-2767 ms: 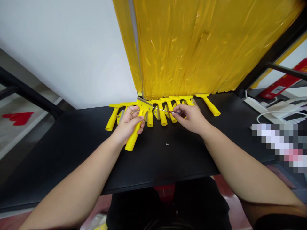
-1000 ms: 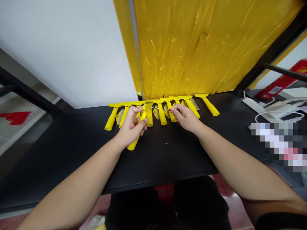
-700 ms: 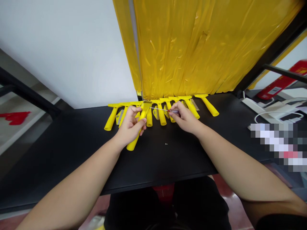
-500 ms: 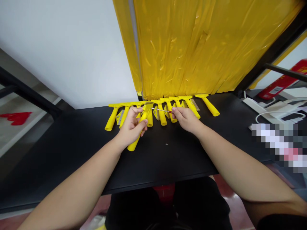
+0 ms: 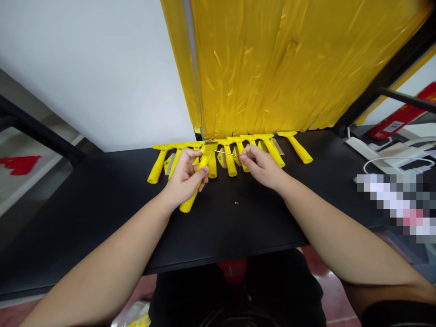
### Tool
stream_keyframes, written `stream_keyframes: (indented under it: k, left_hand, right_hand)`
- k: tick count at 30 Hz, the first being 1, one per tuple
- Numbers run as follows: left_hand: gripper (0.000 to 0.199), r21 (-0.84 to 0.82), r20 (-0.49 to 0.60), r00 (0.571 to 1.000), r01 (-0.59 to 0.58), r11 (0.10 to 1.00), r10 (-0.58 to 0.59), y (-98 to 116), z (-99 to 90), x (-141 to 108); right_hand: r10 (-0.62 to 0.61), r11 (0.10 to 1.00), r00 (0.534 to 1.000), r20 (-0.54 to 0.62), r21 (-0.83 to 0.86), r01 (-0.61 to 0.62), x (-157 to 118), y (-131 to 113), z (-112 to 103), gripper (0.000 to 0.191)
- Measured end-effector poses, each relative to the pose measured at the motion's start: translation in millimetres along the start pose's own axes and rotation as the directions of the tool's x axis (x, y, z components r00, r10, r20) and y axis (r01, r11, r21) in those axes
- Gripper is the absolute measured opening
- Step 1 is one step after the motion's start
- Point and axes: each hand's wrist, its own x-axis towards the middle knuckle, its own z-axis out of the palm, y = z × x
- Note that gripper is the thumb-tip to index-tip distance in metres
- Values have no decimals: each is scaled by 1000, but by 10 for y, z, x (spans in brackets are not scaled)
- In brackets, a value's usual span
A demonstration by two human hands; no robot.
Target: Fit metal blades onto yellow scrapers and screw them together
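I have the yellow scraper (image 5: 205,159) over the middle of the desk (image 5: 109,195), in the left hand (image 5: 186,177), whose grip is closed around it. Its long axis runs from seven o'clock, where the handle's end points, to one o'clock, where a metal blade (image 5: 211,143) crosses the head. The right hand (image 5: 260,165) has a screwdriver (image 5: 227,154) pinched in its grip; the handle is hidden, but the thin shaft lies nearly along the nine-to-three line. From that grip, the scraper's head sits at nine o'clock, with the shaft spanning the gap; the left hand is the nearer one. The shaft's tip ends at the head, though I can't make out whether it is seated in anything. At five o'clock from the scraper, a tiny screw (image 5: 236,202) lies on the desk. At twelve, a row of more scrapers (image 5: 232,168) lines the far edge, before yellow plastic sheeting (image 5: 259,68).
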Motion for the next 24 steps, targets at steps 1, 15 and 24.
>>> stream_keyframes:
  k: [1,15,24]
  left_hand:
    - [30,-3,-7,1000,4,1000,-4,3,-1,3]
    - [33,-58,-12,999,49,997,-50,93,22,-7]
    - [32,-39,38,998,45,998,-44,86,0,-6]
  right_hand:
    - [-38,999,999,2,7,38,-9,-3,3,24]
    - [-17,1000,1000,-18,1,17,-26,-36,-10,24]
    - [129,950,991,14,286,-128,3,-118,52,45]
